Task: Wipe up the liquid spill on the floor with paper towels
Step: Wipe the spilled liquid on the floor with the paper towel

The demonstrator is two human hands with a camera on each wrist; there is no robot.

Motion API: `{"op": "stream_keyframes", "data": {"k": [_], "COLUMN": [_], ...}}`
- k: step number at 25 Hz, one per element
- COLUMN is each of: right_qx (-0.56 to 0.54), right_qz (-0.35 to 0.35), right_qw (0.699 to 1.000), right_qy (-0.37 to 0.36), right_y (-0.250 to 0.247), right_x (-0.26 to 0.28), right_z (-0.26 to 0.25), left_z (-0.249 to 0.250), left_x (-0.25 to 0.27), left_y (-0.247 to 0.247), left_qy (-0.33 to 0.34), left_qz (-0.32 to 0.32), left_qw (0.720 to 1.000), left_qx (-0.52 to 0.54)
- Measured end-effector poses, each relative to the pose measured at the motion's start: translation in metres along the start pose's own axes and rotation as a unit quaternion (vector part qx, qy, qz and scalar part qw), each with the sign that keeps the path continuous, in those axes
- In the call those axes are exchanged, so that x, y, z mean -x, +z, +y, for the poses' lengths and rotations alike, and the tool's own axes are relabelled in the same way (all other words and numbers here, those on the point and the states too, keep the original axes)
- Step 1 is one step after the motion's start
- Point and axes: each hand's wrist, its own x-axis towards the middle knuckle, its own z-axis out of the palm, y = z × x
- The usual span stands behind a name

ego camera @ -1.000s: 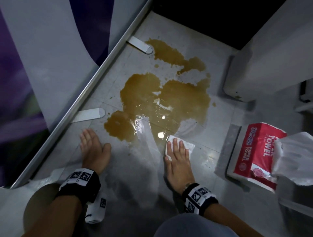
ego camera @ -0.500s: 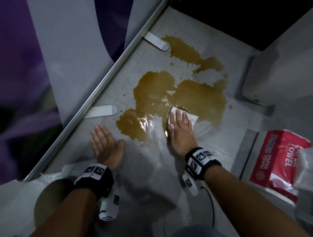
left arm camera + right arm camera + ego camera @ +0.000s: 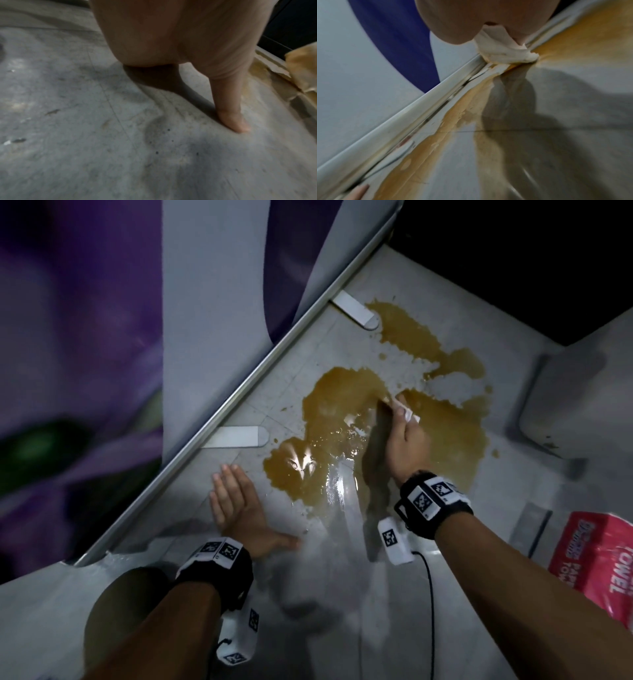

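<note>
Head view shows the right hand (image 3: 406, 440) pressing a wadded paper towel (image 3: 407, 413) into the middle of the brown spill (image 3: 445, 433), fingers curled over it. Nearly all the spill remains on the floor (image 3: 342, 594); I judge wiping barely begun. Beside the spill, the left hand (image 3: 239, 508) lies spread flat.

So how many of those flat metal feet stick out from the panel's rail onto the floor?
2: one metal foot at the spill's far end, touching it; another nearer, beyond the left hand. More may lie out of view.
</note>
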Motion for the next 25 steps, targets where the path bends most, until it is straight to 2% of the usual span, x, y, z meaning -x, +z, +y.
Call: {"op": "stream_keyframes", "data": {"k": [1, 3, 5, 7, 9, 14, 22, 25], "right_qx": [0.010, 0.032, 0.102, 0.222, 0.295, 0.338, 0.354, 0.358], "right_qz": [0.021, 0.010, -0.039, -0.102, -0.143, -0.180, -0.215, -0.257], "right_qw": [0.999, 0.994, 0.982, 0.951, 0.924, 0.900, 0.884, 0.874], "right_qy": [-0.033, -0.102, -0.156, -0.190, -0.197, -0.208, -0.215, -0.204], "right_y": [0.003, 0.017, 0.034, 0.055, 0.068, 0.068, 0.065, 0.064], "right_x": [-0.004, -0.015, -0.022, -0.028, -0.032, -0.031, 0.000, 0.017], "right_z": [-0.007, -0.025, -0.039, -0.040, -0.035, -0.027, -0.023, -0.026], "left_z": [0.000, 0.001, 0.001, 0.001, 0.001, 0.002, 0.005, 0.006], "left_x": [0.000, 0.000, 0.001, 0.000, -0.001, 0.000, 0.004, 0.006], "left_y": [-0.001, -0.002, -0.002, -0.002, -0.002, -0.002, -0.005, -0.006], "left_qy": [-0.003, -0.004, -0.006, -0.008, -0.014, -0.009, -0.014, -0.021], "left_qz": [-0.002, -0.003, -0.005, -0.006, -0.006, -0.011, -0.008, -0.005], "left_qw": [1.000, 1.000, 1.000, 1.000, 1.000, 1.000, 1.000, 1.000], "left_qx": [0.001, 0.000, 0.002, 0.004, -0.001, 0.007, 0.007, 0.001]}}
